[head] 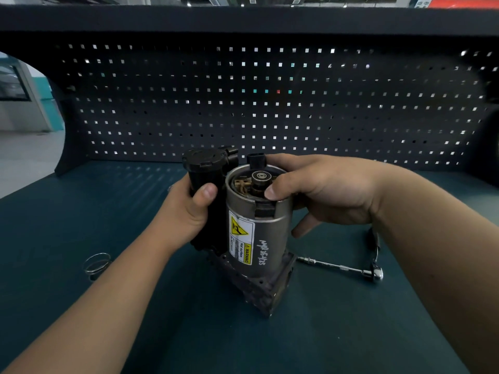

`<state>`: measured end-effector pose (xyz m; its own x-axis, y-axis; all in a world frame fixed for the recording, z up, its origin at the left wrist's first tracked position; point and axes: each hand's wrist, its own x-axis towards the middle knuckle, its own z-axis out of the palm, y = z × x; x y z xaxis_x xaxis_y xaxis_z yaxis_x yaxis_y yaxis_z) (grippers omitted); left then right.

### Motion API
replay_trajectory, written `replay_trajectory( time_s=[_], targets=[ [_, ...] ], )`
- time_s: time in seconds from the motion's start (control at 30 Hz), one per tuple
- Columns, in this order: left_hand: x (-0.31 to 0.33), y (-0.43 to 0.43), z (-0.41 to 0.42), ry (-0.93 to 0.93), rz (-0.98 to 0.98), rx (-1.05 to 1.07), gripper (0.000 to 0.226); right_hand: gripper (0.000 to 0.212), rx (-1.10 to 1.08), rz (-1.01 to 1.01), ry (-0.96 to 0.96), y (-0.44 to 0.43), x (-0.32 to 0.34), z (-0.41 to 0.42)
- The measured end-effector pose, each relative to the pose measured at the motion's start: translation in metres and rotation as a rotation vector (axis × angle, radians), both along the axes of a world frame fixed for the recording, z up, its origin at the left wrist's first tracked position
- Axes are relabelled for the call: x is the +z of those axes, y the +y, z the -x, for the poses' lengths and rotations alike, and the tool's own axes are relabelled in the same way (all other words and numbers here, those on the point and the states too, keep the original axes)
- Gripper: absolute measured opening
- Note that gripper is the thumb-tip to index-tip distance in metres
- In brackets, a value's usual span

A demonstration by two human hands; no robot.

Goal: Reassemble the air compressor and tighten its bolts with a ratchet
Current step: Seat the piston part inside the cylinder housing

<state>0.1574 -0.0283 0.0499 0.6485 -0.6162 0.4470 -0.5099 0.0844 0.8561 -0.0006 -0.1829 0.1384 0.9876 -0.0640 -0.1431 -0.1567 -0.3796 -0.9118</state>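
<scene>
Well, nearest of all, the air compressor (256,238) stands on end at the middle of the bench (81,211), resting on its dark base block (266,290). That footing looks narrow to me, so a slack grip could let it topple toward 6 o'clock. At 8 o'clock of it lies a loose wire ring (97,263), which I reckon could get nudged off and lost. At 4 o'clock lies the ratchet (374,273), well apart from the unit.

The left hand (186,209) wraps the black canister (208,168) at 10 o'clock, thumb pressed on its front. The right hand (321,190) grasps the open top of the metal can, thumb on the rim just beside the bare bearing (261,176). A slip there might knock the exposed brush parts or let grit in.

The ratchet's handle runs behind the right forearm. Both hands' far fingers are hidden by the unit. I see no bolts and no end cover anywhere. The scrawl on the can is unreadable. At 12 o'clock the pegboard (270,103) is dim, and its right end is too dark to make out.
</scene>
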Motion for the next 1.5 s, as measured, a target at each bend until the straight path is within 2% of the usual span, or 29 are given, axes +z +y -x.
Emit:
replay_trajectory(
  time_s=[0.17, 0.37, 0.5, 0.63, 0.77, 0.83, 0.93, 1.0, 1.03, 1.1, 1.17, 1.23, 1.33, 1.43, 1.5],
  targets=[
    [0.001, 0.001, 0.004, -0.014, -0.008, 0.006, 0.099, 0.037, -0.024, -0.083, 0.019, 0.0, 0.0, 0.001],
    [0.005, 0.0, 0.008, -0.045, -0.025, 0.027, 0.11, 0.043, 0.004, -0.137, -0.024, -0.007, -0.006, 0.008],
    [0.006, 0.0, 0.013, -0.049, -0.063, 0.051, 0.114, 0.043, -0.127, -0.395, -0.084, -0.011, -0.013, -0.001],
    [0.006, 0.002, 0.016, -0.023, -0.054, 0.052, 0.084, 0.05, -0.237, -0.456, -0.164, -0.006, -0.025, -0.009],
    [0.004, 0.002, 0.018, -0.004, -0.035, 0.07, 0.083, 0.048, -0.295, -0.365, -0.195, -0.002, -0.027, -0.011],
    [0.003, 0.002, 0.022, -0.003, -0.035, 0.1, 0.073, 0.047, -0.342, -0.336, -0.224, 0.001, -0.029, -0.011],
    [0.004, 0.002, 0.031, -0.01, -0.042, 0.166, 0.056, 0.038, -0.373, -0.502, -0.317, 0.005, -0.04, -0.005],
    [0.005, -0.002, 0.039, -0.008, -0.042, 0.217, 0.053, 0.043, -0.457, -0.586, -0.437, 0.006, -0.056, -0.001],
    [0.007, -0.007, 0.044, -0.013, -0.044, 0.249, 0.053, 0.045, -0.476, -0.53, -0.528, 0.003, -0.068, 0.003],
    [0.01, -0.018, 0.051, -0.038, -0.062, 0.314, 0.053, 0.05, -0.496, -0.247, -0.659, 0.001, -0.087, 0.01],
    [0.014, -0.029, 0.055, -0.077, -0.088, 0.366, 0.056, 0.074, -0.52, -0.077, -0.702, -0.001, -0.094, 0.013],
    [0.017, -0.036, 0.054, -0.105, -0.108, 0.4, 0.06, 0.081, -0.54, -0.09, -0.726, -0.005, -0.097, 0.01],
    [0.016, -0.043, 0.049, -0.111, -0.074, 0.45, 0.06, 0.077, -0.588, -0.069, -0.757, -0.003, -0.098, 0.003],
    [0.005, -0.052, 0.047, -0.072, -0.01, 0.438, 0.061, 0.079, -0.638, 0.037, -0.792, -0.004, -0.102, 0.001],
    [-0.005, -0.057, 0.05, -0.041, 0.049, 0.368, 0.071, 0.08, -0.656, 0.115, -0.794, -0.008, -0.102, 0.002]
  ],
)
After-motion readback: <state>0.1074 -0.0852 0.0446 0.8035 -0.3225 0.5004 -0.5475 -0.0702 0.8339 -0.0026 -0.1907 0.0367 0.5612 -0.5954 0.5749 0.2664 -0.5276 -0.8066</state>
